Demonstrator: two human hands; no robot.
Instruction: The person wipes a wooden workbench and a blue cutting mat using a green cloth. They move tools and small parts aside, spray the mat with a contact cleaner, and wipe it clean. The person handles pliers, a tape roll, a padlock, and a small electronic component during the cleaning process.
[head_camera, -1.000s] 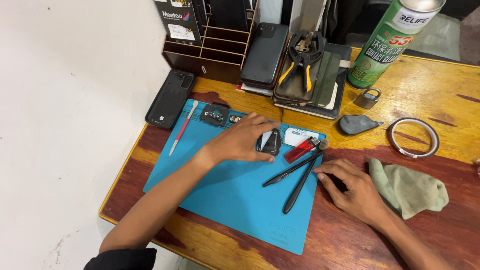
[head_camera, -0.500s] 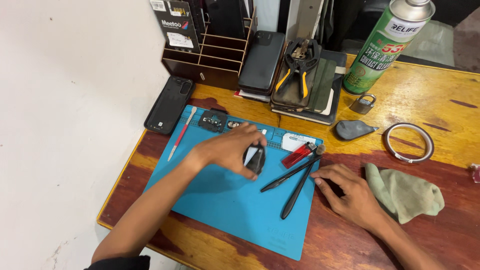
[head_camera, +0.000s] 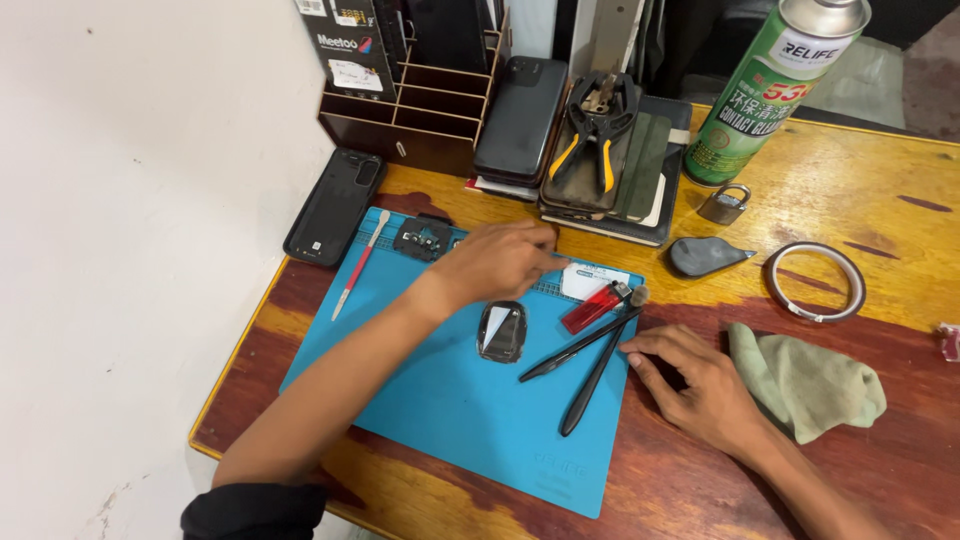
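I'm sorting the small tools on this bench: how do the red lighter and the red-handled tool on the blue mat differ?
The red lighter is short and stubby; the red-handled tool is long and thin. The lighter lies near the mat's right side, beside the black tweezers; the tool lies at the blue mat's left edge, near the black phone case. Both lie slanted on the mat, untouched by either hand.

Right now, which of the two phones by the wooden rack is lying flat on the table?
The black phone left of the blue mat, lying alone on the table. The other phone sits on top of a stack beside the pliers.
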